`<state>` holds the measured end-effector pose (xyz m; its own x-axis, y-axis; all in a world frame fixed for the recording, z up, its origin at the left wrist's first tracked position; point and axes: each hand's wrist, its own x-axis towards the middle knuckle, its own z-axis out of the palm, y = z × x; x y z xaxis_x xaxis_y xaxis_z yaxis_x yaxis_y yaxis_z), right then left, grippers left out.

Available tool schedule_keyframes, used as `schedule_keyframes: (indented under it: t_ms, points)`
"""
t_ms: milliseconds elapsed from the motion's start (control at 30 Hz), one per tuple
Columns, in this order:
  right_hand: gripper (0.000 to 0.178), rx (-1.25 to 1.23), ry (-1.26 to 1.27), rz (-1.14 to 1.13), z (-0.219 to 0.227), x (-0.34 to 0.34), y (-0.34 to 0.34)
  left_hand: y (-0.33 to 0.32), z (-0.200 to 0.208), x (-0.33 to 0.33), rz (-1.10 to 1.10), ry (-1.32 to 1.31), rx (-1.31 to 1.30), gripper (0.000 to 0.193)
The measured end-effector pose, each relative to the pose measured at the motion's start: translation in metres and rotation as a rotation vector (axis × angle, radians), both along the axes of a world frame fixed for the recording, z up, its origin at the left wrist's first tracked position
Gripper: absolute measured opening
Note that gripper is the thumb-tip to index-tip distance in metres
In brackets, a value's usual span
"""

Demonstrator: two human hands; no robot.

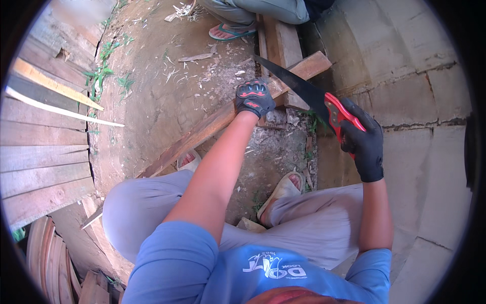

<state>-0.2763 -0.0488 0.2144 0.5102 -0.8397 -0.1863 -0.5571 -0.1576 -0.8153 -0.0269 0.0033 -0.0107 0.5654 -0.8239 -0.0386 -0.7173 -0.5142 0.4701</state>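
Note:
My left hand [254, 99], in a black glove with red trim, is closed over a long reddish-brown wooden plank [196, 136]. The plank slants from beside my left knee up to the right, its far end lying across a wooden beam [286, 43]. In my right hand [363, 142], gloved in black too, is a handsaw [298, 86] held by its red handle. The dark blade points up and left, over the plank just right of my left hand. Whether its teeth touch the wood I cannot tell.
Another person [273, 10] with a sandalled foot sits or crouches by the beam's far end. A block wall [400, 101] rises on the right; a plank wall [45, 152] stands left. Wood shavings [182, 11] and chips litter the dirt ground. Wood pieces [50, 253] stand lower left.

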Motion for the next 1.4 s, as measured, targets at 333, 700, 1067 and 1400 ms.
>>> schedule_keyframes:
  t_ms: [333,700,1067,1400]
  points:
    - [0.049,-0.269,-0.009,0.214,-0.006,-0.020,-0.006,-0.007,-0.023,0.008,-0.047,-0.048,0.095,0.059]
    - [0.044,-0.426,-0.049,0.297,-0.018,-0.031,-0.025,-0.019,0.029,0.025,-0.391,0.044,0.407,0.094]
    - [0.045,-0.348,-0.118,0.279,-0.030,-0.031,-0.021,-0.012,0.030,0.025,-0.311,0.178,0.360,0.107]
    - [0.048,-0.240,-0.067,0.209,0.001,-0.031,-0.015,-0.007,0.024,0.015,-0.401,0.230,0.314,0.082]
